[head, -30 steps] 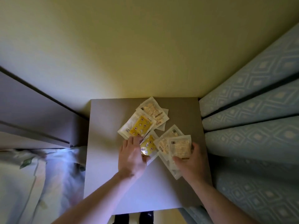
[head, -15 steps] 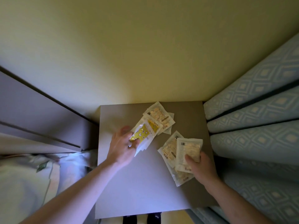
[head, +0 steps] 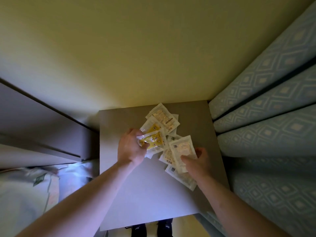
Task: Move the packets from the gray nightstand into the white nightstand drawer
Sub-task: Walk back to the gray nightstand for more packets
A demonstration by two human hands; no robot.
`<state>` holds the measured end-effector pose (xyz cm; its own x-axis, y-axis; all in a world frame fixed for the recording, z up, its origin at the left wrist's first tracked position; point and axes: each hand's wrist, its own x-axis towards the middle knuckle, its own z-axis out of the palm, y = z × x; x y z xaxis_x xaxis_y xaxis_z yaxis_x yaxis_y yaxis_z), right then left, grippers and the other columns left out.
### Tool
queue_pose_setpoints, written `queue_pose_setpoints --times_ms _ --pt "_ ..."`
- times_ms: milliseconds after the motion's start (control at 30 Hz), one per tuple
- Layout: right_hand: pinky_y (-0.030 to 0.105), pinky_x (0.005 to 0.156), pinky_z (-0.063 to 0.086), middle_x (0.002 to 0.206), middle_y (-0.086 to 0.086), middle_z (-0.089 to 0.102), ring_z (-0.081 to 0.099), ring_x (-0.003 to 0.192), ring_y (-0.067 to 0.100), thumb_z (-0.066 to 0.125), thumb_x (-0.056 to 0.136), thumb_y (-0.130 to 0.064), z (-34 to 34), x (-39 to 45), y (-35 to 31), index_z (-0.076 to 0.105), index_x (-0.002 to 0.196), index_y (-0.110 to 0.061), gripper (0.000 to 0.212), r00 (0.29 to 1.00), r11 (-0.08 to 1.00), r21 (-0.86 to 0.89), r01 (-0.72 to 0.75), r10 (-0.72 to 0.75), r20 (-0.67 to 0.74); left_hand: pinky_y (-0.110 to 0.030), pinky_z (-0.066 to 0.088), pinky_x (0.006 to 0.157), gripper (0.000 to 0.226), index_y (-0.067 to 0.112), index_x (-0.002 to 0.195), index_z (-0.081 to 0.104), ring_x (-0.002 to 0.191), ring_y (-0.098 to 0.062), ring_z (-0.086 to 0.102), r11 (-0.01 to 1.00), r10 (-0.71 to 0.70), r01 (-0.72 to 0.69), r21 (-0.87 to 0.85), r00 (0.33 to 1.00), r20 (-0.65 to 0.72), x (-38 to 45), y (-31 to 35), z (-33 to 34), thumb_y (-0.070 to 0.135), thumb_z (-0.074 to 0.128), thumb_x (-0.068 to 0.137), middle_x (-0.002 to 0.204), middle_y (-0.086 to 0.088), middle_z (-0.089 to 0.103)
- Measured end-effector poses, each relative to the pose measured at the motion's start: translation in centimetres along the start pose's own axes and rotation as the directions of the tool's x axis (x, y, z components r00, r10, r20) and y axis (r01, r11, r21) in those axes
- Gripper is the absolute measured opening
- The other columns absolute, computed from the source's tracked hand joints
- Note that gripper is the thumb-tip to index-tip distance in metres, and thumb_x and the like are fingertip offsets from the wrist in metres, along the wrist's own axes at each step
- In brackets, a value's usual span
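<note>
**Op:** Under my left hand, the fingers are curled around a yellow-printed clear plastic packet, with its long axis running rightward, away from the palm. My right hand pinches a pale, translucent flat packet, thumb on top, long axis pointing away from me.

**Obs:** And the others?

**Op:** Beyond both sets of fingers, more loose white packets lie overlapped on the flat grey nightstand top; a few sit under the right hand. I judge the left hand nearer those far ones. No white drawer shows anywhere, so I cannot tell which way to carry.
</note>
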<state>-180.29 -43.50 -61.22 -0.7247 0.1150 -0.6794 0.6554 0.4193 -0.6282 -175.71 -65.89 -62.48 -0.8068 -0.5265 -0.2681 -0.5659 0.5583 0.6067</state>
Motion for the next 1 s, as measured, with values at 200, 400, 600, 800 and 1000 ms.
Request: queue_pose_setpoints --times_ms 200,400,600,800,1000 --pt "0.015 0.052 0.052 0.104 0.003 0.074 0.071 0.087 0.014 0.071 0.094 -0.013 -3.4 -2.3 2.1 0.070 0.120 -0.012 0.026 0.997 0.992 -0.113 0.059 -0.053 0.055 -0.030 0.043 0.065 0.029 0.026 0.099 0.058 0.081 -0.023 0.063 0.998 -0.066 0.065 -0.022 0.994 -0.082 -1.0 -0.7 -0.8 0.022 0.082 0.082 0.095 0.007 0.070" --pt "0.014 0.068 0.046 0.125 -0.002 0.055 0.056 0.091 0.009 0.067 0.096 -0.030 -5.6 -3.4 4.6 0.070 0.121 -0.022 0.026 0.973 0.796 -0.561 0.228 -0.205 0.105 -0.033 0.056 0.081 0.048 0.037 0.110 0.061 0.082 -0.024 0.070 0.885 -0.246 0.238 -0.401 0.969 0.033 -4.8 -2.8 -2.1 0.013 0.087 0.079 0.083 0.003 0.070" --pt "0.039 0.080 0.055 0.114 0.006 0.063 0.063 0.099 0.025 0.074 0.087 -0.017 -4.0 -3.3 6.7 0.061 0.115 -0.015 0.031 0.983 0.845 -0.509 0.164 -0.184 0.010 0.001 0.042 0.061 0.050 0.025 0.129 0.059 0.072 -0.009 0.058 0.837 -0.356 0.399 -0.376 0.917 0.181 -9.5 -6.1 -4.1 0.008 0.080 0.087 0.073 0.005 0.059" --pt "0.028 0.064 0.053 0.104 -0.003 0.068 0.067 0.086 0.016 0.084 0.080 -0.014 -3.6 -4.9 7.9 0.056 0.117 -0.020 0.047 0.999 0.988 -0.151 -0.036 0.032 -0.030 -0.017 0.037 0.049 0.031 0.000 0.089 0.067 0.063 -0.017 0.054 0.867 -0.387 0.440 -0.236 0.891 0.238 -11.5 -7.2 -4.9 0.029 0.078 0.090 0.069 0.000 0.057" --pt "0.047 0.077 0.064 0.090 -0.003 0.078 0.075 0.081 0.016 0.078 0.087 -0.026 -6.4 -8.8 8.6 0.075 0.089 -0.026 0.004 0.991 0.975 -0.220 -0.021 0.050 0.126 -0.009 0.039 0.046 0.017 0.023 0.078 0.067 0.048 0.007 0.056 0.898 -0.318 0.374 -0.232 0.915 0.247 -12.7 -5.7 -6.9 0.028 0.077 0.090 0.068 0.009 0.071"
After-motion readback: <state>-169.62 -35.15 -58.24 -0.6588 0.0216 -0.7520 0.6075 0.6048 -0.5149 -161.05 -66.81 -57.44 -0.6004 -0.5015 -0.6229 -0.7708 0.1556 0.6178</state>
